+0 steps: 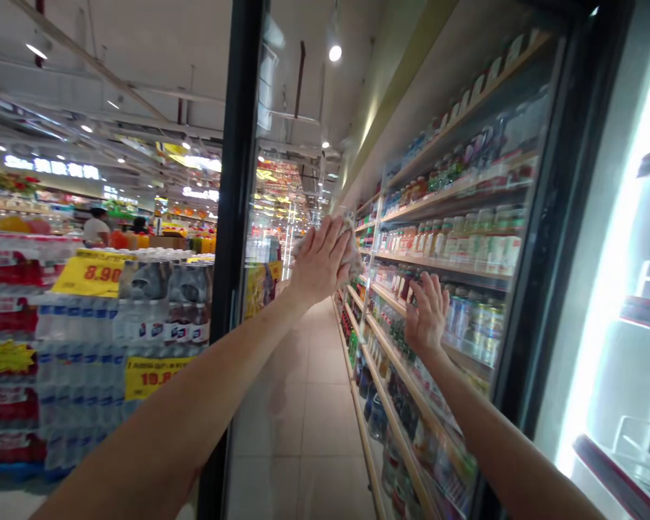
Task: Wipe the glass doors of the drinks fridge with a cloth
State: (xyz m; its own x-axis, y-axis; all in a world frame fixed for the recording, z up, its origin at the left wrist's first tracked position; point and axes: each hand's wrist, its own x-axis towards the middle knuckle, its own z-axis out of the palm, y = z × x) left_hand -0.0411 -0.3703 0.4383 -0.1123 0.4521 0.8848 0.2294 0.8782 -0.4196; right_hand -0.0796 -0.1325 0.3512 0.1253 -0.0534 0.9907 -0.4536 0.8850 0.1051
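Supermarket glass door (314, 419), two hands (319, 263) (427, 318), one cloth (352, 253)

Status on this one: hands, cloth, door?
Left hand flat, pressing cloth to glass door. Right hand open, palm on the glass. Nothing between them.

cloth (354, 256) between left hand (318, 264) and glass door (303, 404) | right hand (427, 318) below-right, on door | water bottles (141, 310) left of hands

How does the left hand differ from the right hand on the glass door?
The left hand presses a crumpled cloth to the glass door; the right hand is bare. The left hand is higher with fingers together; the right hand is lower with fingers spread. Both rest on the glass.
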